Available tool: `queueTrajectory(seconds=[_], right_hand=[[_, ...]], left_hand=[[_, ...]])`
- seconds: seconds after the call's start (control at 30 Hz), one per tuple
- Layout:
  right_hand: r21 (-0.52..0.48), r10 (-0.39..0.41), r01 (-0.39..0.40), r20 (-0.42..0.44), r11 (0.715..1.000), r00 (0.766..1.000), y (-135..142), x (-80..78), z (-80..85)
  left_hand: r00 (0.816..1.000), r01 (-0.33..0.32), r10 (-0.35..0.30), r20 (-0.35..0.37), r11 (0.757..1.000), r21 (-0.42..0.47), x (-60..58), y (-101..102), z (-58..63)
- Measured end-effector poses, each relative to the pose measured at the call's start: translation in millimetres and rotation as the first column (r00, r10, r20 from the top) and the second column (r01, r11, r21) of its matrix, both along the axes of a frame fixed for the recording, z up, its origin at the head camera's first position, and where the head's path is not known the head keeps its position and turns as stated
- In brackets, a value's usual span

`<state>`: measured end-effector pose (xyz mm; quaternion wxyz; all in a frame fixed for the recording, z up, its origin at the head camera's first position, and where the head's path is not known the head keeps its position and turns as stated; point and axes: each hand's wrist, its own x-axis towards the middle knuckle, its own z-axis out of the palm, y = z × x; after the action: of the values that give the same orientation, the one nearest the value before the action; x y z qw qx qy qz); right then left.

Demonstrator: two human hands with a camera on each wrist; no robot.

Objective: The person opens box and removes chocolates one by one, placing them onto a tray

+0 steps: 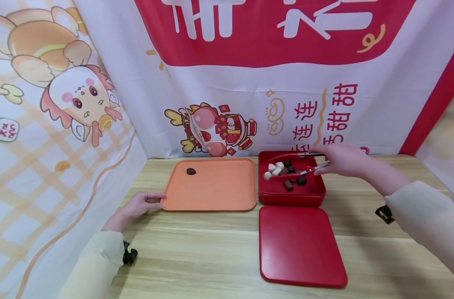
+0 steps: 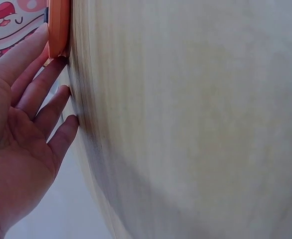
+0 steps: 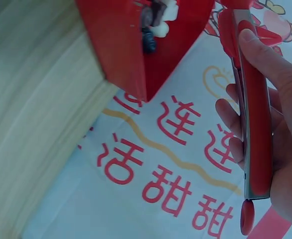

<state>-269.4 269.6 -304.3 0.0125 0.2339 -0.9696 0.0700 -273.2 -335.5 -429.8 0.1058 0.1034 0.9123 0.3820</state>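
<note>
My right hand [image 1: 342, 160] grips a pair of tongs [image 3: 255, 124] with red handles and red tips, thumb along one arm and fingers on the other. Spread apart, the tips reach into an open red box [image 1: 292, 199]. Around them lie white pieces [image 1: 276, 169] and dark brown chocolates [image 1: 301, 180]. To the left, an orange tray [image 1: 212, 187] carries a single round dark chocolate [image 1: 191, 171]. My left hand [image 1: 142, 203] rests at the tray's near left corner, its fairly straight fingertips right at the rim.
A red lid [image 1: 301, 247] lies flat on the wooden table [image 1: 197, 253] just in front of the box. Behind stands a printed cloth [image 1: 219, 87] with red and white lettering, and another patterned cloth [image 1: 62, 166] hangs along the left side.
</note>
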Motion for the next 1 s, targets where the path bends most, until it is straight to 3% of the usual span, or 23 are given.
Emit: queueTrajectory(seconds=[0.4, 1.0], right_hand=[[0.062, 0.054, -0.049, -0.071, 0.997, 0.996, -1.8, -4.8, -30.8], [0.118, 0.064, -0.056, -0.062, 0.991, 0.996, -17.9, -16.9, -37.3]], left_hand=[[1.000, -0.003, 0.003, 0.003, 1.000, 0.017, 0.7, -1.5, -1.9], [0.999, -0.020, 0.019, 0.029, 1.000, 0.019, 1.3, -0.2, -1.0]])
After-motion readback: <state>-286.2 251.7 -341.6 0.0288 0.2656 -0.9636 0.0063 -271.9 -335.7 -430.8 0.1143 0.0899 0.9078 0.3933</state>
